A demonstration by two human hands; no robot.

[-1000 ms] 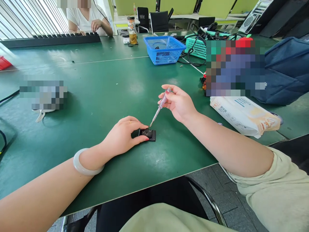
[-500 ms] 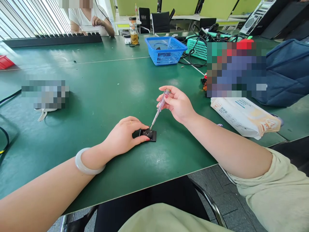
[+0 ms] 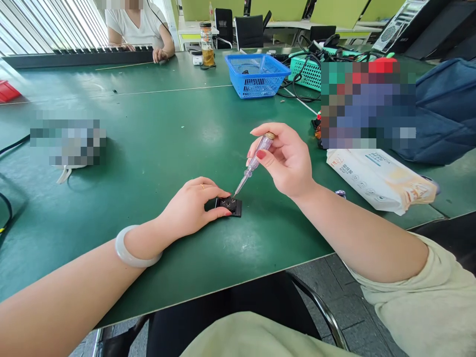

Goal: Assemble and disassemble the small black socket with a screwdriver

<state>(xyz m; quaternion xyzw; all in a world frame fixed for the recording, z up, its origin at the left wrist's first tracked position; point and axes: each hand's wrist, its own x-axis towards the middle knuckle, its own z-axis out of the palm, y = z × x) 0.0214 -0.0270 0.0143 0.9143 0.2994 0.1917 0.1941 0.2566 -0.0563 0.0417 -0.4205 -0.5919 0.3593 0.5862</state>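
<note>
My left hand (image 3: 191,206) pinches a small black rectangular part (image 3: 233,207) flat against the green table, thumb on its near side and fingers on its far side. Small screw-like spots show on its top. I cannot make out its exact kind. My right hand (image 3: 288,158) is closed around the clear handle of a screwdriver (image 3: 256,159), which has a brass-coloured end cap. The screwdriver slants down to the left, its tip at the far right part of the black piece. Whether the tip sits in a screw is too small to tell.
A blue plastic basket (image 3: 257,74) stands ahead, beside a green basket (image 3: 305,73) with tangled cables. A white soft pack (image 3: 379,178) and a dark blue bag (image 3: 446,114) lie to the right. Behind a long black strip (image 3: 85,59), another person (image 3: 136,29) sits across the green table (image 3: 156,129).
My right hand has shifted slightly right and nearer the camera, showing more of the screwdriver handle. My left hand stays on the black part. The other person's raised hand has dropped to the table.
</note>
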